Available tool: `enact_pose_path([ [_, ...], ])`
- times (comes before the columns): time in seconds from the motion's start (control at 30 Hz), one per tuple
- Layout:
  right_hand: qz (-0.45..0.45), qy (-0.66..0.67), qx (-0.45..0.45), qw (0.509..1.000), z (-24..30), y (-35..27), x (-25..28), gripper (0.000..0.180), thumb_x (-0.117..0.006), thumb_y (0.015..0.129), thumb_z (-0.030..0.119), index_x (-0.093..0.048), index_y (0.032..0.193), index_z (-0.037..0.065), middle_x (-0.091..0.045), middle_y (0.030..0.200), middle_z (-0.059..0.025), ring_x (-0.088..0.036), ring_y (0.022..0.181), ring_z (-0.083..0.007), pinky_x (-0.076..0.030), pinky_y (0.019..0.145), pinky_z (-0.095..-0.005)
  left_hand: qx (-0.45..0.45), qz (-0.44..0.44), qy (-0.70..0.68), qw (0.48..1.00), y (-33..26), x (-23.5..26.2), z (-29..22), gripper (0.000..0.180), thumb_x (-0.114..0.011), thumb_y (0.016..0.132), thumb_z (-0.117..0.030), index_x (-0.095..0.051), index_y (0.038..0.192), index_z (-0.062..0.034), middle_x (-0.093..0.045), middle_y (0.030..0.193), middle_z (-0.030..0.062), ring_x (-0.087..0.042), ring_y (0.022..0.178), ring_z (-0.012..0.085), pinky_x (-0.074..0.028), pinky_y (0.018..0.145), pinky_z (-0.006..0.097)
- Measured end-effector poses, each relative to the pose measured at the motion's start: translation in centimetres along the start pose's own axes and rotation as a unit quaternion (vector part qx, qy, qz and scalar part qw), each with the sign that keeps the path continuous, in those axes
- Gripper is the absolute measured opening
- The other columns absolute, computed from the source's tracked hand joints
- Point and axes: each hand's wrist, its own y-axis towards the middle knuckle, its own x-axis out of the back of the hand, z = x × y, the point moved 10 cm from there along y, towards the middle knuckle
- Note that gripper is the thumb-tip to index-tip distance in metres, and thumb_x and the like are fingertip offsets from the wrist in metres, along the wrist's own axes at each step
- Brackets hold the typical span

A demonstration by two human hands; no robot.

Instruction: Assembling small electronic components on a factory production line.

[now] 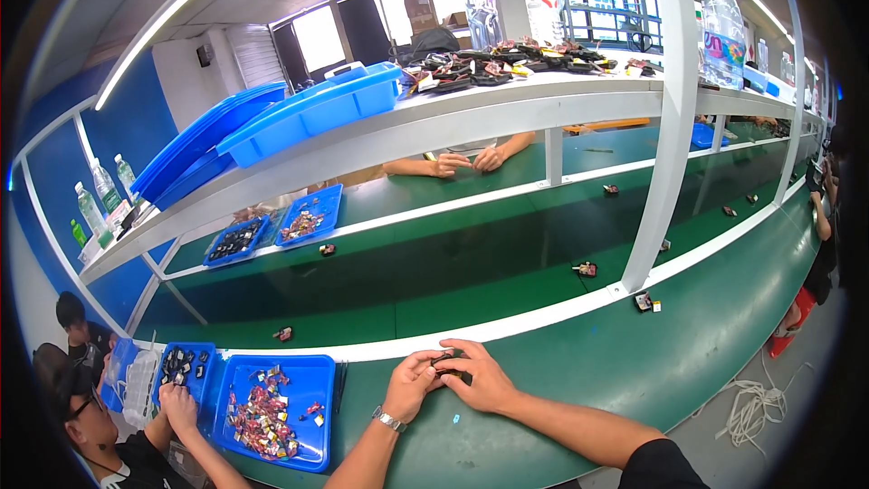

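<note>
My left hand (412,387), with a watch at the wrist, and my right hand (482,380) meet over the green bench, fingers closed around a small black part (445,364). Fingers hide most of that part, so its exact kind does not show. Just below the hands, a tiny light-blue piece (456,418) lies on the bench. To the left stands a blue tray (328,417) with a heap of small parts (262,417) with red wires and white and yellow tags. Thin dark sticks or wires (339,389) lie beside its right edge.
A co-worker's hands (178,406) are at a second blue tray (206,353) of black parts on the left. Ahead, a green conveyor belt (453,281) carries scattered small parts. A white post (654,172) and overhead shelf (516,109) frame the bench. Another person's hands (466,161) work opposite.
</note>
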Motion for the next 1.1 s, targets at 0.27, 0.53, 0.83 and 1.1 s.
enact_pose_path([
  [0.27, -0.071, -0.041, 0.042, 0.996, 1.4, 0.4, 1.7, 0.015, -0.071, 0.078, 0.003, -0.068, 0.094, 0.005, -0.061, 0.110, -0.0086, -0.059, 0.103, -0.0268, -0.052, 0.082, -0.0354, 0.028, -0.015, -0.001, 0.999, 0.1, -0.3, 0.1, 0.028, -0.050, 0.098, -0.004, -0.047, 0.126, 0.0003, -0.063, 0.119, 0.0148, -0.063, 0.108, 0.0219, -0.054, 0.094, 0.039],
  [0.53, -0.090, -0.096, 0.082, 0.988, 2.0, 0.4, 1.9, 0.015, -0.072, 0.077, 0.003, -0.068, 0.092, 0.004, -0.062, 0.100, -0.0080, -0.063, 0.089, -0.0242, -0.054, 0.072, -0.0334, 0.029, -0.007, -0.007, 1.000, 0.2, -0.7, -0.1, 0.029, -0.048, 0.098, -0.002, -0.047, 0.127, 0.0011, -0.063, 0.116, 0.0137, -0.064, 0.107, 0.0215, -0.055, 0.094, 0.039],
  [0.83, -0.087, -0.108, 0.085, 0.987, 2.6, 0.3, 1.9, 0.015, -0.072, 0.077, 0.004, -0.068, 0.091, 0.003, -0.063, 0.100, -0.0078, -0.063, 0.089, -0.0239, -0.054, 0.073, -0.0337, 0.040, -0.009, -0.022, 0.999, 0.1, -0.9, -0.1, 0.029, -0.050, 0.098, -0.004, -0.048, 0.127, 0.0008, -0.065, 0.112, 0.0115, -0.064, 0.105, 0.0197, -0.055, 0.092, 0.037],
  [1.1, -0.078, -0.096, 0.078, 0.989, 2.5, 0.0, 1.4, 0.015, -0.070, 0.080, 0.005, -0.068, 0.094, 0.003, -0.062, 0.099, -0.0078, -0.061, 0.092, -0.0250, -0.053, 0.076, -0.0348, 0.031, -0.051, 0.031, 0.998, 0.0, -0.4, 0.1, 0.027, -0.055, 0.097, -0.006, -0.052, 0.122, 0.0015, -0.066, 0.109, 0.0110, -0.066, 0.098, 0.0175, -0.057, 0.083, 0.033],
])
